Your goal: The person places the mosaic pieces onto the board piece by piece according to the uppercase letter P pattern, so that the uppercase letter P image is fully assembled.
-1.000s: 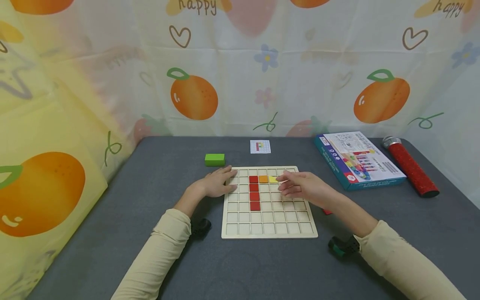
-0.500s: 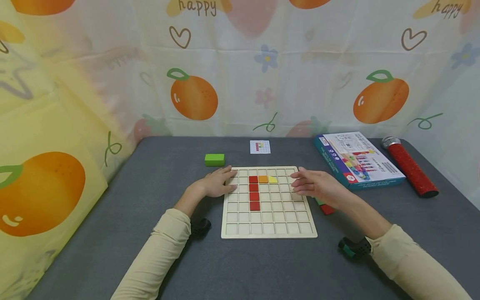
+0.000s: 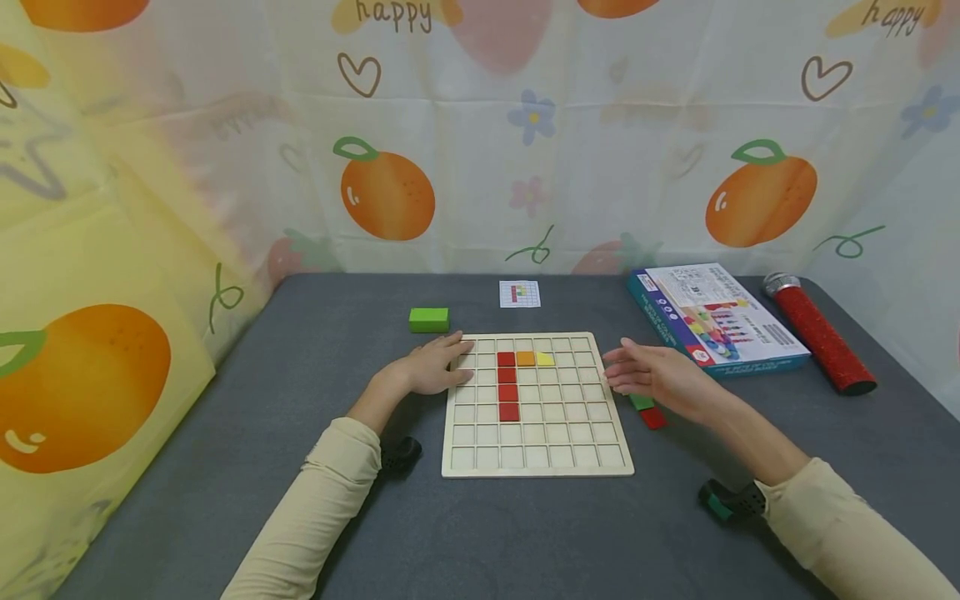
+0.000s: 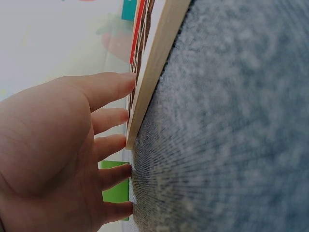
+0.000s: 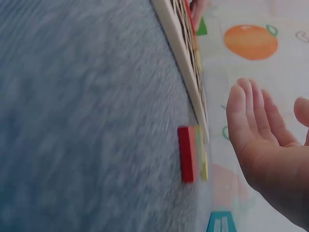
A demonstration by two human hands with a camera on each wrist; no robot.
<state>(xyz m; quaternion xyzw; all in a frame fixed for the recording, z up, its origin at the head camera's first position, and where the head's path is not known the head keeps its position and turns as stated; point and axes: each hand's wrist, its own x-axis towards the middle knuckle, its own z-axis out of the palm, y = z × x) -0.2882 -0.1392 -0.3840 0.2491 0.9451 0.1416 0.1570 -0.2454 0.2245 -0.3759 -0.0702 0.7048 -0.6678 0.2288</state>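
Observation:
A pale wooden grid board [image 3: 555, 458] lies flat on the table. Red squares [image 3: 508, 392] run down one of its columns, with an orange square [image 3: 526, 358] and a yellow square [image 3: 545, 359] beside the top one. My left hand [image 3: 433, 367] rests on the board's upper left edge, thumb and fingers spread. My right hand [image 3: 663, 377] is raised just off the board's right edge, fingers extended and holding nothing. Below it lie a green block [image 3: 642, 402] and a red block [image 3: 654, 417]; the right wrist view also shows a yellow block [image 5: 204, 166] behind them.
A green block [image 3: 429, 320] sits beyond my left hand. Behind the board lies a small pattern card [image 3: 520, 293]. At the back right are a flat game box [image 3: 723, 321] and a red microphone-like cylinder [image 3: 825, 337]. A printed cloth [image 3: 465, 167] hangs behind the table.
My right hand has drawn away to the right from beside the yellow square to past the board's edge, uncovering the loose green and red blocks. My left hand has stayed put.

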